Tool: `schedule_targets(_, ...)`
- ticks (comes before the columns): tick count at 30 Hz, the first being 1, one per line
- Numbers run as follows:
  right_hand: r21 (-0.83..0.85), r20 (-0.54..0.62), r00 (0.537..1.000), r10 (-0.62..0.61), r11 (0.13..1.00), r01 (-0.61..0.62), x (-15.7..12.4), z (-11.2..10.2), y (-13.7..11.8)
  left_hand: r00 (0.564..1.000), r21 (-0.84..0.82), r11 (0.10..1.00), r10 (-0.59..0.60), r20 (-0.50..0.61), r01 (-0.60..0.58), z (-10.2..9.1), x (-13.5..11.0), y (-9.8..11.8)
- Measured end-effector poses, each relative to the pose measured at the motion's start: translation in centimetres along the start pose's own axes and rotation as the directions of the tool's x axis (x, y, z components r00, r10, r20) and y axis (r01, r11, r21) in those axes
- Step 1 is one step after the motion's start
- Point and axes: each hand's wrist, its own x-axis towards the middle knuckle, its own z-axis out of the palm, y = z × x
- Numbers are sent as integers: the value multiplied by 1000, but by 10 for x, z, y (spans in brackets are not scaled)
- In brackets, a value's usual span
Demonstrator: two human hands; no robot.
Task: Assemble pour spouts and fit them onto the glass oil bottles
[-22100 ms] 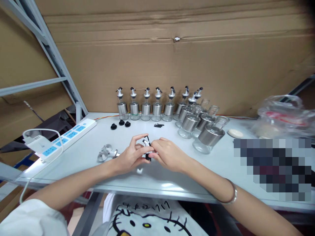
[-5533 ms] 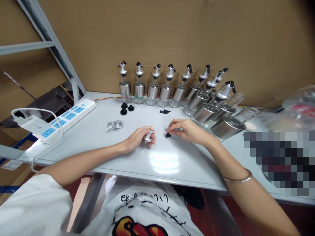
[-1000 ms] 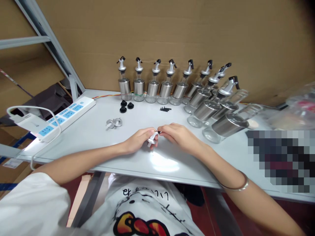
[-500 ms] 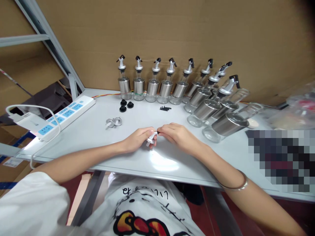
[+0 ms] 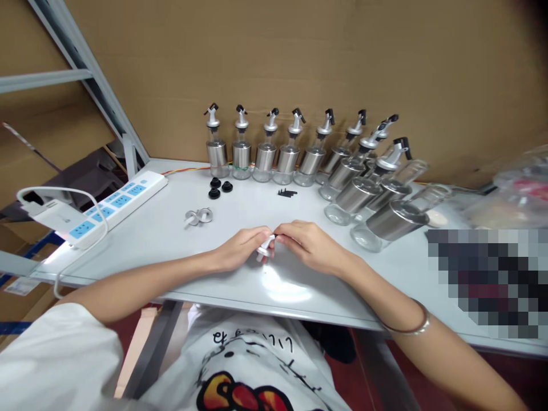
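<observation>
My left hand (image 5: 246, 246) is closed around a silver pourer spout (image 5: 266, 246), above the front part of the table. Fingers of my right hand (image 5: 306, 240) pinch a small black piece (image 5: 275, 236) at the spout's upper end; most of that piece is hidden by the fingertips. Beyond my hands lie several thin black pieces (image 5: 287, 193) in a small group. Two more silver spout parts (image 5: 199, 216) rest to the left. Behind those sit three black stoppers (image 5: 214, 194).
Several glass bottles with steel sleeves (image 5: 265, 155) and pourer tops line the back and right; one without a pourer (image 5: 398, 217) stands at the right front. A white power strip (image 5: 124, 205) with a cable lies left. Clear plastic bags (image 5: 514, 194) are at far right.
The view has shifted slightly. My left hand has tilted the spout a little, and my right fingers stay at its black end.
</observation>
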Motion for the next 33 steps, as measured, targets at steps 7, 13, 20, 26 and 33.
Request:
schedule_targets(7, -171, -172, 984, -52, 985, 23, -2, -8, 4, 999, -56, 998, 27, 43, -25, 0, 0, 3)
schedule_targets(13, -66, -87, 996, -10, 998, 5, -1, -1, 10, 995, 190, 977, 95, 13, -95, -1, -2, 0)
schedule_targets(20, 281, -10, 988, 154, 949, -145, -1, -3, 3, 982, 391, 902, 153, 107, -183, -4, -4, 2)
schedule_targets(26, 200, 5, 998, 63, 978, -63, -2, -8, 3, 968, 484, 839, 197, 155, -249, -7, -3, 4)
schedule_targets(33, 160, -184, 981, -58, 983, 88, -2, -6, -5, 992, 245, 962, 109, 65, -122, -6, -3, 5)
